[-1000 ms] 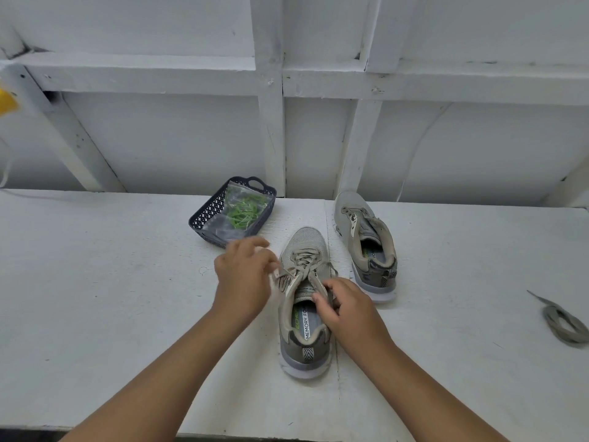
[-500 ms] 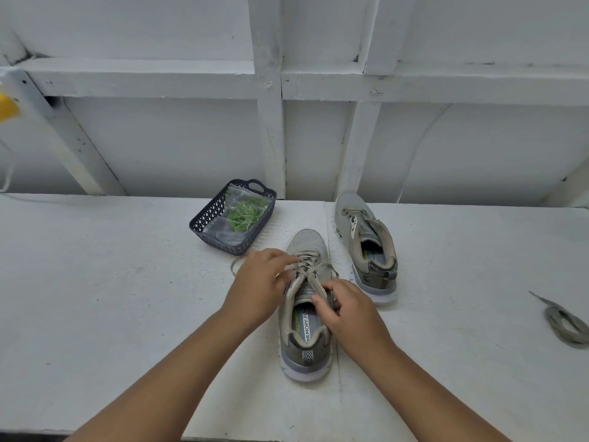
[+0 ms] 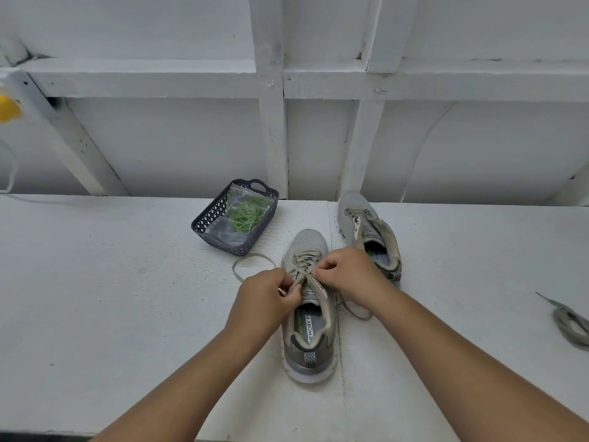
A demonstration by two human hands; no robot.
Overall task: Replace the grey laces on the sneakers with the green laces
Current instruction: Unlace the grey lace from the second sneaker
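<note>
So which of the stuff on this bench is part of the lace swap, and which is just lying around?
Part of the job:
- near sneaker, both hands on its grey lace
- far sneaker, apparently unlaced
- loose grey lace at the right
- bagged green laces in the dark basket

Just lying about:
- yellow object at the left edge

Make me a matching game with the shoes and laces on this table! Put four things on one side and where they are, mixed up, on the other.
Things:
1. green laces
2. near sneaker
3. far sneaker
4. loose grey lace

Places:
A. lying alone at the table's right edge
B. between both hands, laces being undone
C. in a clear bag inside the dark basket
D. by the wall, no lace in it

Pairs: 1-C, 2-B, 3-D, 4-A
</note>
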